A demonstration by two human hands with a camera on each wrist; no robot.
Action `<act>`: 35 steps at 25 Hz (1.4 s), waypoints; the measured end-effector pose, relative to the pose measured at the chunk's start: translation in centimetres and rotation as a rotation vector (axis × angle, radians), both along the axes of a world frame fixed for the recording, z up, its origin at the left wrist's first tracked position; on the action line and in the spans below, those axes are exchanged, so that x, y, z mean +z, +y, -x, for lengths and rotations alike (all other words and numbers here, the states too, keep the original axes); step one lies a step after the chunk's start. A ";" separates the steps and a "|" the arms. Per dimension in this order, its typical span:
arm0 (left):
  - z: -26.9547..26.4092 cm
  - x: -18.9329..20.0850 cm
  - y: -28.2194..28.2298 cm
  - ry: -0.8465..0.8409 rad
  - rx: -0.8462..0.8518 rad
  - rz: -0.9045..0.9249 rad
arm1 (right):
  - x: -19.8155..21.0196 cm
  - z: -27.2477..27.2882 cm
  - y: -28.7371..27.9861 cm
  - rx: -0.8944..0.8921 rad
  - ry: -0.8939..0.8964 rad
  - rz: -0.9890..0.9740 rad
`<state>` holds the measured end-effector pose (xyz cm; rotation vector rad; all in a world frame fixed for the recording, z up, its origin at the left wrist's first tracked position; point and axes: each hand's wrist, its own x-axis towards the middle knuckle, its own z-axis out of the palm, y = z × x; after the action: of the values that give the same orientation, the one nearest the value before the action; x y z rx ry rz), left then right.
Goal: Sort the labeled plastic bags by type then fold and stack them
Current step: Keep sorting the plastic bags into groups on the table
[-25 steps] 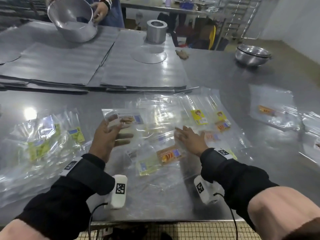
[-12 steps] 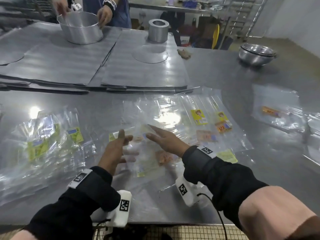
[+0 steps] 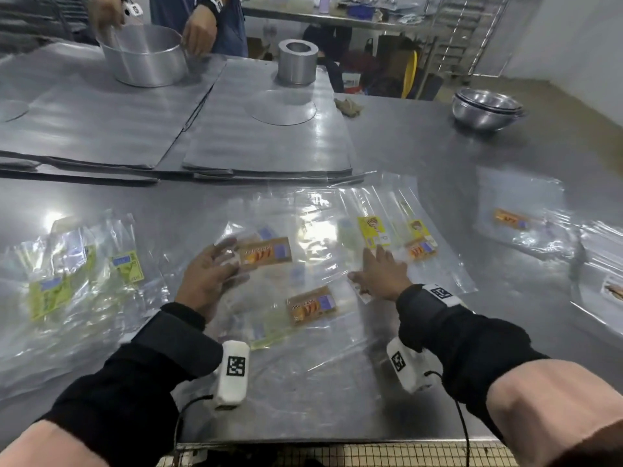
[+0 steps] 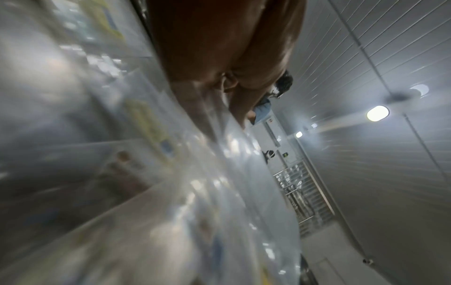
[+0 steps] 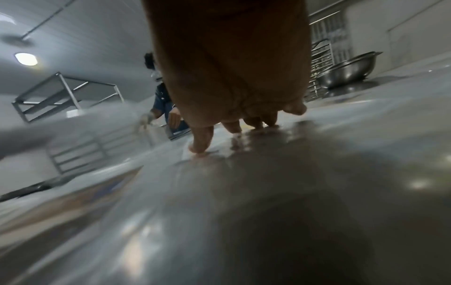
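Clear plastic bags with printed labels lie spread over the steel table (image 3: 421, 382). My left hand (image 3: 215, 267) grips the edge of a bag with an orange label (image 3: 266, 254), its fingers showing through the film. In the blurred left wrist view, my left hand (image 4: 219, 57) has film draped below it. My right hand (image 3: 377, 267) rests flat on the overlapping bags in the middle, fingers spread; its fingertips (image 5: 200, 148) press on the plastic. A second orange-labelled bag (image 3: 312, 306) lies between my hands. Yellow-labelled bags (image 3: 372, 230) lie just beyond my right hand.
A heap of green-labelled bags (image 3: 128, 266) lies at the left; another orange-labelled bag (image 3: 509, 219) at the right. Metal sheets (image 3: 266, 139), a steel cylinder (image 3: 298, 62) and stacked bowls (image 3: 487, 109) stand behind. Another person holds a pot (image 3: 145, 55).
My right hand has swung back from the centre to the right and pressed down on the bags. My left hand has kept the orange-labelled bag and spread it flatter. The other person's pot was set down.
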<state>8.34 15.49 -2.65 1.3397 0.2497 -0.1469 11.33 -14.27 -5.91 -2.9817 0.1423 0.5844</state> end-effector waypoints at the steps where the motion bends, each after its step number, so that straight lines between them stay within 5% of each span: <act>1: -0.5 1.1 -0.2 -0.052 -0.016 0.030 | -0.2 0.3 0.3 0.043 0.014 0.012; 7: -1.8 3.0 -2.3 -0.194 -0.071 0.068 | 1.0 0.2 3.0 0.086 -0.184 -0.385; 13: -1.1 0.3 -5.7 -0.098 -0.237 0.093 | 0.5 -1.2 -5.2 -0.428 -0.330 -0.199; 17: -0.6 -3.1 -8.6 0.092 -0.275 -0.026 | 0.2 -1.1 -10.0 -0.719 -0.298 -0.294; 24: -0.8 -3.7 -8.9 0.172 -0.267 -0.015 | 0.2 -2.4 -12.5 -0.581 -0.254 -0.381; 29: -0.6 -3.6 -9.2 0.151 -0.240 -0.071 | 1.5 -3.3 -13.2 -0.525 -0.454 -0.622; 32: -0.7 -4.1 -9.1 0.156 -0.230 -0.094 | 2.6 -3.0 -14.3 -0.504 -0.304 -0.760; 35: -0.9 -4.0 -9.3 0.161 -0.219 -0.106 | 2.2 -3.2 -15.5 -0.505 -0.248 -0.612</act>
<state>9.19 6.22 -6.65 1.4606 0.2480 -0.4320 14.51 -29.79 -3.68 -2.2693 0.5588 0.1503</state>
